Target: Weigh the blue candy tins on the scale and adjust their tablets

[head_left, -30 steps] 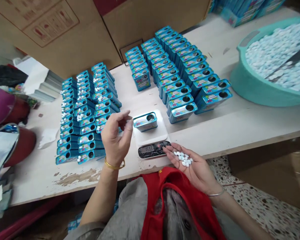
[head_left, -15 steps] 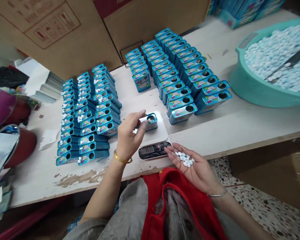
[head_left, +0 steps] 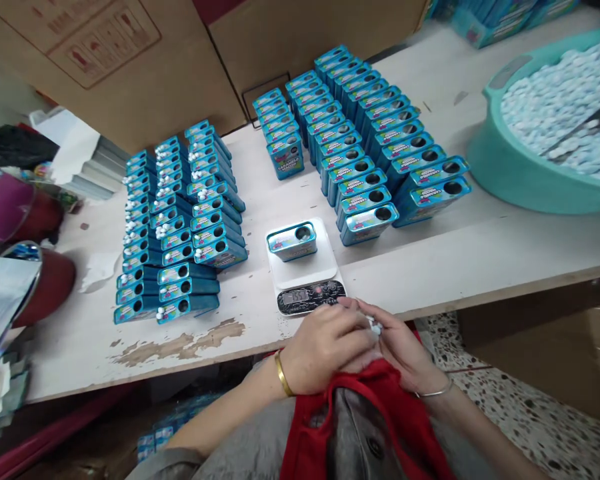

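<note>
My left hand [head_left: 325, 348] lies over my right hand [head_left: 395, 348], close to the table's front edge. My right hand holds white mints [head_left: 375, 327], mostly hidden by my fingers. I cannot tell whether my left fingers hold any mints. A blue mint tin [head_left: 293, 241] lies on its side on the white kitchen scale [head_left: 305, 271], its round opening facing up, and neither hand touches it. The scale's black display [head_left: 294, 299] sits just beyond my left fingers, and its digits are too unclear to read.
Rows of blue tins [head_left: 200, 227] stand left of the scale, many showing white mints, and another block of tins [head_left: 365, 180] stands behind it. A teal basin [head_left: 500, 167] of mints with a metal scoop [head_left: 590, 127] sits far right. Cardboard sheets [head_left: 130, 60] rise behind the table.
My left hand has left the tin and moved down and right, over my right hand. My right hand has curled around the mints. The tin stays on the scale.
</note>
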A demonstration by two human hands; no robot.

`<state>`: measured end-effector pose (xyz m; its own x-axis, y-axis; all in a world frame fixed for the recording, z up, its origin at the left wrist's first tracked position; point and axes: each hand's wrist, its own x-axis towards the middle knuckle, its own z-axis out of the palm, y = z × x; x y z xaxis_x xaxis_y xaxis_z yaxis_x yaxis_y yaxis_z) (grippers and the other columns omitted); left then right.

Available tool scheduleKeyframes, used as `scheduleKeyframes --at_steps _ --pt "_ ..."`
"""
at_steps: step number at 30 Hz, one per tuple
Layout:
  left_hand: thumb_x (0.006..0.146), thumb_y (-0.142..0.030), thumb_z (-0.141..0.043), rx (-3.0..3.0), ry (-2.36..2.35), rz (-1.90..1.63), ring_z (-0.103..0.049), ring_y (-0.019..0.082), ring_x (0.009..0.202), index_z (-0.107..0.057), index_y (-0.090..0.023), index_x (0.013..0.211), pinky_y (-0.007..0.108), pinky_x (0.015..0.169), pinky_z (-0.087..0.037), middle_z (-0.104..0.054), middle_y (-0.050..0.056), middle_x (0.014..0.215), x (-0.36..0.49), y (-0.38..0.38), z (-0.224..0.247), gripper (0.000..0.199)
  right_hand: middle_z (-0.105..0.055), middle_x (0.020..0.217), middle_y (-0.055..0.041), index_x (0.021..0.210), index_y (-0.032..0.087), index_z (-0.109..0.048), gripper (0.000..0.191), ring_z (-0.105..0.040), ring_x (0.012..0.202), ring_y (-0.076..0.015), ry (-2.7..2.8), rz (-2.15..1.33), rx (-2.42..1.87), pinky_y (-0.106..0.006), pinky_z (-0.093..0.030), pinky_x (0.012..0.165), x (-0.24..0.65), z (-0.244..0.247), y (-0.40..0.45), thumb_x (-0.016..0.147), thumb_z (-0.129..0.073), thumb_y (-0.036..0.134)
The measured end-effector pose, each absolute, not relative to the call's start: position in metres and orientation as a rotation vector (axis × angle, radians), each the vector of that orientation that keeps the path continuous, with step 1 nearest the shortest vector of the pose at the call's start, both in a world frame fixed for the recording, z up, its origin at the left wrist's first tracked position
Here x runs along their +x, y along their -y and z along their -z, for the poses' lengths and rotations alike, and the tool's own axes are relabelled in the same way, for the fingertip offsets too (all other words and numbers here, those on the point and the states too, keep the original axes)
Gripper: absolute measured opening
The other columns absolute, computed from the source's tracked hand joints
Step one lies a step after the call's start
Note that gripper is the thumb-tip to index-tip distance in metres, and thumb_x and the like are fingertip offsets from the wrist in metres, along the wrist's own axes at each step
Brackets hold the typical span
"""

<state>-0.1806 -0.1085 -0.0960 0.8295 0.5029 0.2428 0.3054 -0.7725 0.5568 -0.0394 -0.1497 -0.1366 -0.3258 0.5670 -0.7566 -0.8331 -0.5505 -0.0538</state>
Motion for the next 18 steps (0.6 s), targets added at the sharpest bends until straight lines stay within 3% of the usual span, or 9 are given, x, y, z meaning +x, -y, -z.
scheduleKeyframes --at_steps 3,7,13,14,16,18 --pt "0.093 -0.027 -0.044 2.502 -0.454 -0.479 -0.054 0.014 0.078 -0.062 -0.016 0.081 0.027 0.070 -0.043 -0.064 0.005 0.083 -0.182 0.113 0.099 0.024 -0.072 0.082 -0.0047 0.098 0.014 -0.067 0.021 -0.067 0.072 -0.0139 -0.383 -1.919 -1.015 -0.022 -0.056 0.066 -0.033 0.142 0.155 0.079 -0.058 0.018" --pt "0.092 -0.027 -0.046 2.481 -0.405 -0.472 -0.052 0.013 0.072 -0.062 -0.015 0.079 0.026 0.064 -0.041 -0.063 0.004 0.078 -0.182 0.115 0.098 0.024 -0.070 0.084 -0.0047 0.101 0.014 -0.066 0.025 -0.065 0.071 -0.0127 -0.272 -1.840 -1.027 -0.021 -0.055 0.065 -0.024 0.150 0.157 0.076 -0.062 0.016" --pt "0.090 -0.025 -0.049 2.533 -0.606 -0.534 -0.055 0.015 0.082 -0.060 -0.016 0.092 0.028 0.073 -0.042 -0.063 0.006 0.091 -0.198 0.095 0.084 0.014 -0.059 0.068 0.0025 0.100 0.016 -0.064 0.028 -0.048 0.051 -0.0049 -0.111 -1.763 -1.035 -0.012 -0.038 0.039 -0.014 0.157 0.152 0.074 -0.070 0.024" --pt "0.088 -0.027 -0.053 2.562 -0.748 -0.578 -0.055 0.017 0.090 -0.059 -0.017 0.100 0.030 0.079 -0.042 -0.062 0.008 0.100 -0.205 0.085 0.081 0.017 -0.057 0.066 0.0032 0.099 0.017 -0.064 0.027 -0.044 0.048 -0.0042 -0.086 -1.754 -1.050 -0.012 -0.035 0.037 -0.014 0.157 0.151 0.074 -0.070 0.027" --pt "0.082 -0.038 -0.061 2.621 -1.089 -0.604 -0.051 0.025 0.107 -0.051 -0.017 0.119 0.038 0.089 -0.039 -0.056 0.013 0.118 -0.219 0.060 0.076 0.043 -0.055 0.064 0.0041 0.095 0.017 -0.065 0.028 -0.039 0.045 -0.0033 -0.055 -1.741 -1.084 -0.012 -0.030 0.035 -0.015 0.158 0.150 0.072 -0.073 0.031" --pt "0.080 -0.043 -0.063 2.672 -1.291 -0.448 -0.050 0.028 0.108 -0.043 -0.018 0.129 0.041 0.088 -0.038 -0.055 0.014 0.120 -0.231 0.030 0.072 0.059 -0.053 0.062 0.0043 0.090 0.017 -0.065 0.028 -0.036 0.044 -0.0027 -0.043 -1.726 -1.097 -0.012 -0.027 0.034 -0.017 0.161 0.149 0.069 -0.075 0.033"
